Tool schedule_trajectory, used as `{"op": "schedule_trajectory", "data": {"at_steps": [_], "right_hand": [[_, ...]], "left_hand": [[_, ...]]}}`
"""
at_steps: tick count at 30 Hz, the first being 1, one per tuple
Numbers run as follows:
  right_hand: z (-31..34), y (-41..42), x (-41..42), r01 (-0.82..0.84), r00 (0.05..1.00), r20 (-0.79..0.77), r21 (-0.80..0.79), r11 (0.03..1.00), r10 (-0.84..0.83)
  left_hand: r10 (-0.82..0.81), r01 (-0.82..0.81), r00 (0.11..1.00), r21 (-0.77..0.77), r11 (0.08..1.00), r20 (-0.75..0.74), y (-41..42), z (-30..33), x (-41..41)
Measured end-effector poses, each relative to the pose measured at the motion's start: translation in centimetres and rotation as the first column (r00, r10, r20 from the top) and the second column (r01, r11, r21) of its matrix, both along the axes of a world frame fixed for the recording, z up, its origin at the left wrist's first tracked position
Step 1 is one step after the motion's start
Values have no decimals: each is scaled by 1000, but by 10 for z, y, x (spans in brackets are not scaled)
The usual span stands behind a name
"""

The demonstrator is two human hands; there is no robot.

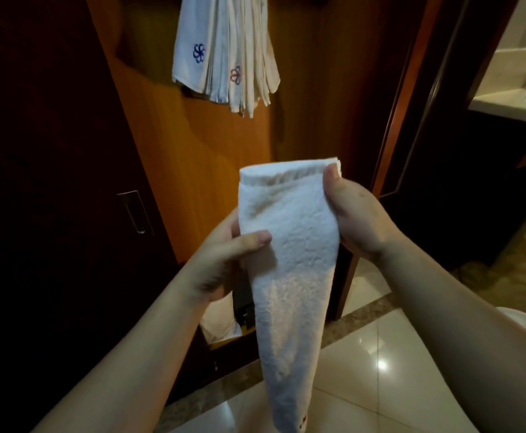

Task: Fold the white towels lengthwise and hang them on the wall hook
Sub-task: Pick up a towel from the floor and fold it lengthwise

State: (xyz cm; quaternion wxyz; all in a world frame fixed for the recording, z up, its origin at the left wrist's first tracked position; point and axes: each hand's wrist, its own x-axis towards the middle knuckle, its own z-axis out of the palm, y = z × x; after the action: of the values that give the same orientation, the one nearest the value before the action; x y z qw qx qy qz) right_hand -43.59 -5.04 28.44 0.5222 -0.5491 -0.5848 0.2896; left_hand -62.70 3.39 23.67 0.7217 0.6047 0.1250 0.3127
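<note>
Between the two hands hangs a folded white towel [290, 260], held up in front of the person. The right hand [354, 210] pinches the towel's upper right corner, its thumb pressed on the near face and the other fingers hidden behind the cloth. The left hand [224, 254] grips the towel's left edge a little lower, with the thumb lying across the front and the fingers curled round the back. From these two grips the towel is folded into a long narrow strip; its doubled top edge runs level between the hands, and the rest tapers downward to a narrow end with a small red mark near the bottom of the view.

Above the hands, well apart from them, a bunch of white towels [224, 54] hangs against an orange-brown wooden panel [193, 151]; one carries a blue flower emblem, another a reddish one. The hook itself is out of view. Left of the left hand stands a dark door [52, 182] with a recessed metal handle [135, 210]. Below the hands lies a glossy tiled floor [380, 354] with a speckled stone border. Far to the right of the right hand, past a dark wooden frame, a pale tabletop [505, 104] shows in a brighter room.
</note>
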Motion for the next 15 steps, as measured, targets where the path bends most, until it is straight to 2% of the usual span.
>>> {"op": "schedule_trajectory", "data": {"at_steps": [4, 7, 10, 13, 15], "right_hand": [[26, 11, 1, 112, 982, -159, 82, 990, -98], [37, 24, 9, 129, 948, -300, 45, 991, -110], [33, 40, 25, 17, 870, -492, -46, 999, -37], [-2, 50, 38, -72, 743, -666, -175, 982, -64], [-39, 47, 38, -156, 688, -719, -279, 948, -98]], "left_hand": [[-73, 71, 975, -15, 997, -208, -8, -20, 6], [-46, 56, 966, 28, 998, -256, -8, -20, 14], [-28, 25, 972, -18, 1000, -231, -3, -12, 21], [-18, 2, 980, -80, 997, -199, 2, -4, 27], [14, -41, 980, -137, 990, -196, 6, 4, 30]]}}
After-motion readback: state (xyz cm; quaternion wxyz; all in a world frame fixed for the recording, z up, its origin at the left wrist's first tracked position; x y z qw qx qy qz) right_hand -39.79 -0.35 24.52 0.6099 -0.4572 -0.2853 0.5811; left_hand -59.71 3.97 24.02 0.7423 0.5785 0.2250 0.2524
